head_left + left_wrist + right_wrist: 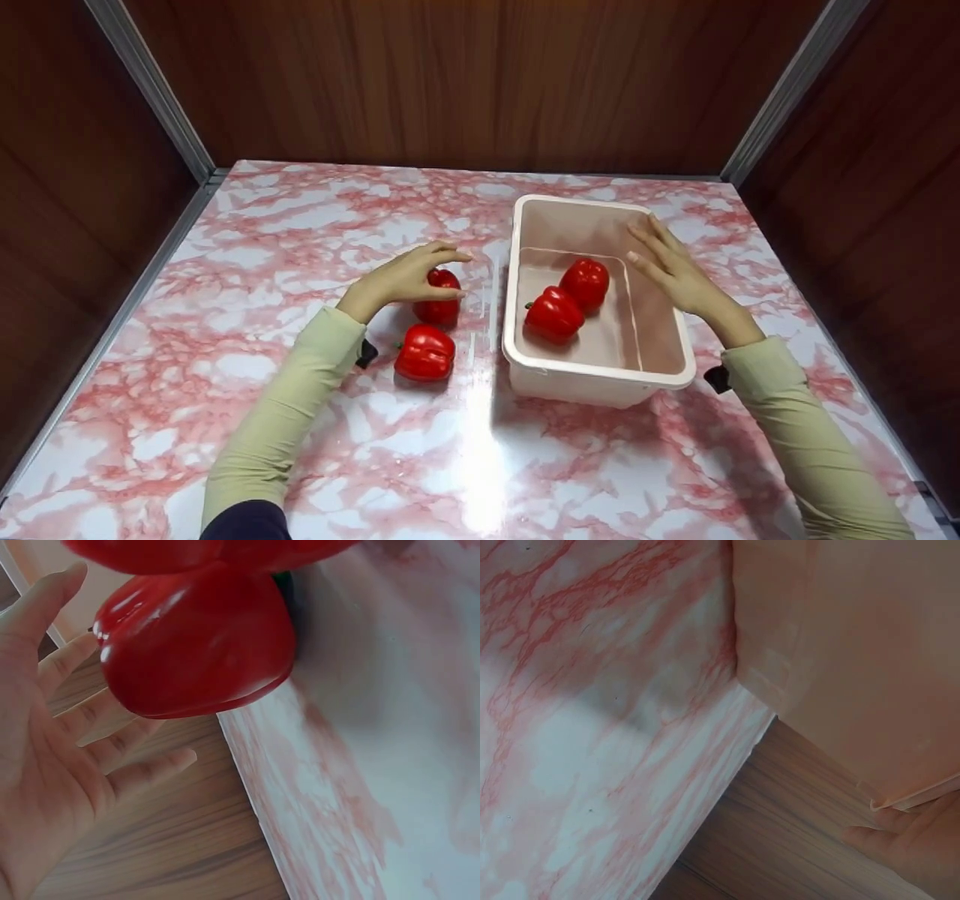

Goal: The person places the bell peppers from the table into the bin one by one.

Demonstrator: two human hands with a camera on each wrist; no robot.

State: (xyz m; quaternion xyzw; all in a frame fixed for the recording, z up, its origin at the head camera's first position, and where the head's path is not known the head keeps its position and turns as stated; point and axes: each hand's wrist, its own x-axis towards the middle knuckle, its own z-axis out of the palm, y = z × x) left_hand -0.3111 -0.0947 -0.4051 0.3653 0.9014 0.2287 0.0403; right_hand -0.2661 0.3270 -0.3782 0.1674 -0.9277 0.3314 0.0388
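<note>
Gaping near 1 pepper (pixel 437 313), left grip (pixel 401 277) stands wide; right grip (pixel 681 277), outstretched, touches tub (pixel 585 385).

White glare streak on the marbled tabletop (pixel 600 472)

Pale pink rectangular bin (pixel 581 386), open-topped and upright, with right hand (pixel 671 277) at its right rim. Inside, close together: glossy red nearer pepper (pixel 555 316), stem to the left; matching farther pepper (pixel 586 285), behind and to the right. Left of the bin: red rear pepper (pixel 437 312), partly hidden by left hand (pixel 405 277); just in front, glossy front pepper (pixel 425 354), on its side, stem leftward.
</note>
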